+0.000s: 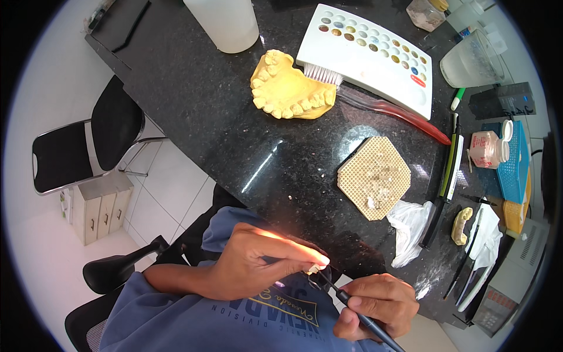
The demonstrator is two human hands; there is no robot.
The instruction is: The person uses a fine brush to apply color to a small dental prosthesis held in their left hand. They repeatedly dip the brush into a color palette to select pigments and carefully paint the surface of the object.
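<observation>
My left hand (pixel 258 261) pinches a small pale yellowish piece, like a dental crown (pixel 314 269), between thumb and fingertips, close in front of my chest. Its lower side is partly hidden by the fingers. My right hand (pixel 381 302) grips a slim dark-handled tool (pixel 369 326) like a pen. The tool's thin tip meets or nearly meets the small piece; whether it ends in bristles or metal is too small to tell. Beyond both hands, a cream honeycomb firing tray (pixel 369 170) with whitish bits on it lies on the dark speckled worktop (pixel 223 141).
A yellow dental cast (pixel 293 97) sits beside a white paint palette (pixel 375 64) and a red-handled brush (pixel 404 111). White tissue (pixel 409 229), a smaller cast (pixel 462 226) and thin tools (pixel 469 258) lie at right. Behind are a translucent container (pixel 226 23) and a glass (pixel 472 58).
</observation>
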